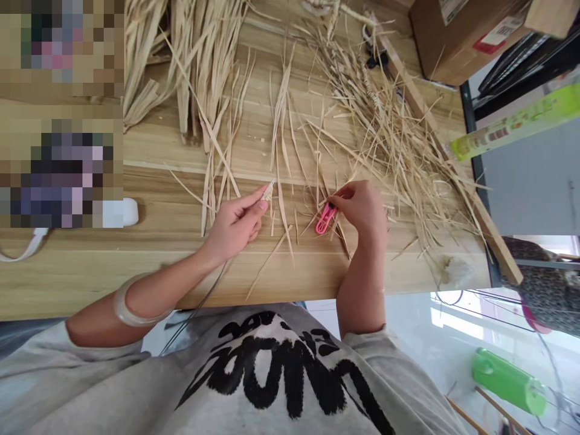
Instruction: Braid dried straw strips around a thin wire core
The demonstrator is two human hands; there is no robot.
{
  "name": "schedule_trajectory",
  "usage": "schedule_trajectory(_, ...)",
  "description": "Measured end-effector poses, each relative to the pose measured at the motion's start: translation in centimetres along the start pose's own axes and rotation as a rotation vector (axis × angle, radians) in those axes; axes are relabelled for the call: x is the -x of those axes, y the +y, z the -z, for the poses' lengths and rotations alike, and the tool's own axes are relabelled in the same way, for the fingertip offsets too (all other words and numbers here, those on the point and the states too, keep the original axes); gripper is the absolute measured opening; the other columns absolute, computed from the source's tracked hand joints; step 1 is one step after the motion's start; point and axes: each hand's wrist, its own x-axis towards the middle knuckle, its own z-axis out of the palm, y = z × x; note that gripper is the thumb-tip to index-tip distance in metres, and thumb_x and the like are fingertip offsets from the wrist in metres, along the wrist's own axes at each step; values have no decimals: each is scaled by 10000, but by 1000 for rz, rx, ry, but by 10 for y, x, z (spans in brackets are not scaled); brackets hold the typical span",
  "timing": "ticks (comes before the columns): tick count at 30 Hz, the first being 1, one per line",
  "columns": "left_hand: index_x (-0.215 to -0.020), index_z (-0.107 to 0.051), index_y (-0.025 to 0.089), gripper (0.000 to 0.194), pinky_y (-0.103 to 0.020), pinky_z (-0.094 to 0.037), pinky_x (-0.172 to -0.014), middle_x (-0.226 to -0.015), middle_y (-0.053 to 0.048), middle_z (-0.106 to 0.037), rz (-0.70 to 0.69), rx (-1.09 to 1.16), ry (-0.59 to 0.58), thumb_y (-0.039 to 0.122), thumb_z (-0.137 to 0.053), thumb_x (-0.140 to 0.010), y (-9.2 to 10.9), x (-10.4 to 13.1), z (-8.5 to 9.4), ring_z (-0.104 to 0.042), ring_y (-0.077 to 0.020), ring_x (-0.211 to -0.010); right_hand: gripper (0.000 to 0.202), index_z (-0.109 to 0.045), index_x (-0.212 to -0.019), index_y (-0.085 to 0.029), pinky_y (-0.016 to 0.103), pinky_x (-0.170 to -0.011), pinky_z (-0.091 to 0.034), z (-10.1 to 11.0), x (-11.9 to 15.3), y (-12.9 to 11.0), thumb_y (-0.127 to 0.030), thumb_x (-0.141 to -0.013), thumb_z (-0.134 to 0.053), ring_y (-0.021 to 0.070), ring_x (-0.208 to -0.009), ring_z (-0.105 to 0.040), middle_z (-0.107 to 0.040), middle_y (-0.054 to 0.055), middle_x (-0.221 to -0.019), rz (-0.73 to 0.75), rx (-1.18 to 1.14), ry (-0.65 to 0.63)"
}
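My left hand [238,223] is closed on a small pale woven straw piece [268,191], with a thin metallic tip sticking out above its fingers. Over the table's front part, my right hand [362,208] pinches the upper end of a pink clip [325,219]. Beneath and around both hands lie loose straw strips [281,145]. The two hands are apart, with several strips between them.
Straw bundles [199,66] lie at the back left, and a tangled straw pile [385,121] at the right beside a wooden bar [492,235]. A cardboard box [466,42] stands at the back right; a white object [130,212] rests at the left.
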Motion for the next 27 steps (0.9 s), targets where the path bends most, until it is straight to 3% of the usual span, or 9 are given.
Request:
schedule_trajectory(5, -1465, -504, 44, 748, -160, -219, -352, -504, 119, -297, 0, 7, 3, 379, -714, -829, -2, -1, 1, -252, -40, -416, 204, -695, -840, -187, 294, -602, -361, -5, 2, -5, -223, -648, -754, 143, -612, -538, -609, -23, -634, 69, -51, -84)
schedule_trajectory(9, -1470, -508, 68, 748, -160, -218, -356, -503, 117, -297, 3, 0, -1, 393, -715, -829, -2, -1, 1, -258, -41, -417, 243, -667, -866, -198, 280, -605, -369, -13, 2, -6, -118, -637, -652, 122, -584, -531, -590, -53, -612, 134, -122, -98)
schedule_trajectory(14, -1482, -480, 39, 772, -165, -215, -355, -492, 117, -298, 5, -17, -4, 396, -705, -836, 1, 0, 0, -245, -42, -412, 163, -636, -764, -196, 276, -585, -392, -22, -2, -7, -81, -667, -572, 95, -532, -499, -562, -56, -575, 169, -300, 67)
schedule_trajectory(17, -1481, -487, 52, 774, -165, -212, -357, -494, 116, -295, 8, -12, -4, 402, -714, -829, 0, 0, 0, -247, -44, -411, 112, -647, -768, -203, 272, -597, -441, -26, -5, -7, -119, -718, -593, 101, -597, -547, -598, -31, -661, 201, -471, 223)
schedule_trajectory(19, -1484, -482, 49, 799, -166, -209, -357, -499, 115, -290, 6, -2, -2, 411, -728, -816, -1, -1, 1, -247, -46, -414, 99, -660, -806, -214, 266, -608, -477, -29, -6, -7, -149, -736, -636, 103, -642, -578, -631, -20, -733, 226, -632, 249)
schedule_trajectory(23, -1484, -475, 34, 822, -171, -204, -353, -496, 114, -291, 4, 0, -5, 423, -736, -809, 0, -1, 1, -239, -46, -409, 154, -684, -895, -249, 242, -588, -508, -38, -6, -10, -250, -750, -738, 94, -666, -602, -660, -24, -803, 238, -1017, 87)
schedule_trajectory(27, -1479, -483, 35, 787, -172, -202, -348, -484, 115, -300, 4, -10, -8, 409, -717, -828, 2, 1, 0, -242, -45, -396, 184, -725, -901, -255, 233, -545, -507, -47, -5, -15, -328, -745, -790, 83, -614, -581, -669, -32, -781, 115, -1253, -136)
